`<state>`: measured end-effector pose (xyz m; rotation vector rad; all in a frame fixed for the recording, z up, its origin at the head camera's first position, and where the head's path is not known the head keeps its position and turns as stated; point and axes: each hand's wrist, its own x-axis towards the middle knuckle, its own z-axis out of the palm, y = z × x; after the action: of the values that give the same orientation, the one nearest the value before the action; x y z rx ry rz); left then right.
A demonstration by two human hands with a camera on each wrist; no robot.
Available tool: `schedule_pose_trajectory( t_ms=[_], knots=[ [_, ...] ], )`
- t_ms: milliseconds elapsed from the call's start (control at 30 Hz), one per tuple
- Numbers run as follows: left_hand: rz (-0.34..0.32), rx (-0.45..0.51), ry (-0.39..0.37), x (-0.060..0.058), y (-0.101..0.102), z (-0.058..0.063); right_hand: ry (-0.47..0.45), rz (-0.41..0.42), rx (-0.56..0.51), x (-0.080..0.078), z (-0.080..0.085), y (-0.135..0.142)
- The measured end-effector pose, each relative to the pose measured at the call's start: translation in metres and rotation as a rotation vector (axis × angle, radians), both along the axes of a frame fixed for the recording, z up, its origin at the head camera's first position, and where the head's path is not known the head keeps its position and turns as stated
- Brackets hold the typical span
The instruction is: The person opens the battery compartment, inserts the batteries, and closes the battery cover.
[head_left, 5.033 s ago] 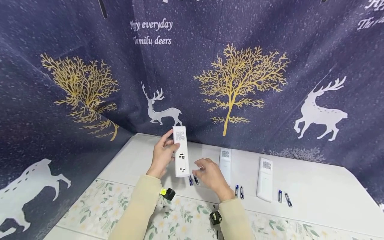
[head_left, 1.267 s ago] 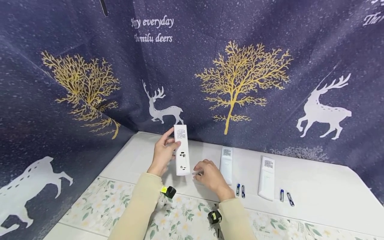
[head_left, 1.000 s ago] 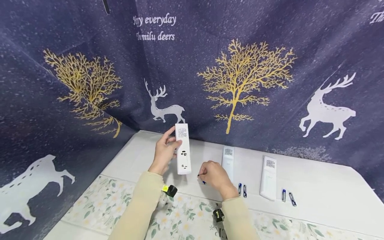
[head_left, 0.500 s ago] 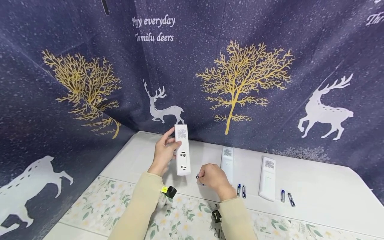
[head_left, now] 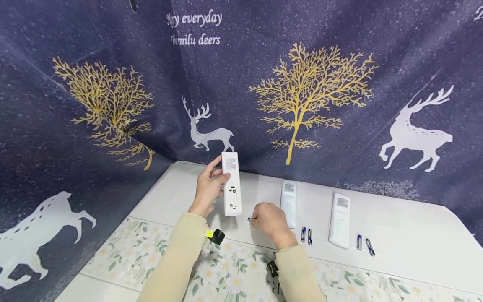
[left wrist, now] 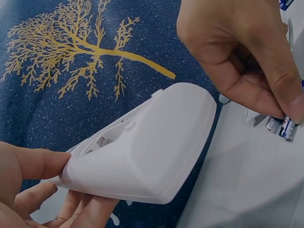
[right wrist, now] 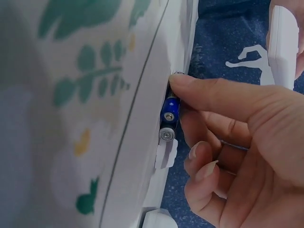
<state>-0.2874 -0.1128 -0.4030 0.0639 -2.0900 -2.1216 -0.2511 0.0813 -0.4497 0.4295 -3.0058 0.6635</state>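
Observation:
A white remote control [head_left: 231, 184], back outward and its battery compartment uncovered, is tilted up in my left hand [head_left: 207, 188]. The thumb lies on its back and the fingers support its far side. In the left wrist view, a metal spring [left wrist: 103, 141] shows inside the open compartment. My right hand [head_left: 269, 220] is low over the table to the right of the remote, thumb and forefinger pinching a small battery [left wrist: 287, 127]. A second, silver-ended battery [left wrist: 272, 123] shows right beside it. In the head view the fingers hide most of both batteries.
Two more white remotes, a middle one [head_left: 288, 205] and a right one [head_left: 340, 220], lie face down on the white table [head_left: 407, 226]. Battery pairs lie near them: one blue battery [head_left: 303, 234], another battery [head_left: 359, 242]. A flowered cloth [head_left: 226, 268] covers the front; a dark curtain [head_left: 241, 84] hangs behind.
Five seconds ago my right hand was spread above two batteries lying on the table; since then its fingers have come down and closed on one. The left hand keeps the remote almost still.

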Motion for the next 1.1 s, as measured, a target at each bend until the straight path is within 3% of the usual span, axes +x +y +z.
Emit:
schedule_pose_trajectory(
  t_ms=[200, 400, 600, 767, 1100],
  knots=[
    [0.003, 0.002, -0.019, 0.002, -0.003, 0.0, -0.014, 0.027, -0.054, 0.001, -0.004, 0.0],
    [0.008, 0.003, -0.02, 0.004, -0.006, -0.002, -0.008, 0.06, -0.17, 0.005, -0.004, 0.0],
    [-0.003, 0.012, -0.007, 0.0, -0.003, 0.002, -0.011, 0.046, -0.303, -0.003, 0.003, 0.003],
    [-0.004, 0.014, 0.02, -0.003, -0.002, 0.009, 0.033, 0.023, -0.384, -0.01, 0.007, 0.005],
    [0.001, 0.015, 0.013, 0.001, -0.002, 0.003, 0.124, 0.04, -0.546, -0.004, 0.007, 0.007]
  ],
)
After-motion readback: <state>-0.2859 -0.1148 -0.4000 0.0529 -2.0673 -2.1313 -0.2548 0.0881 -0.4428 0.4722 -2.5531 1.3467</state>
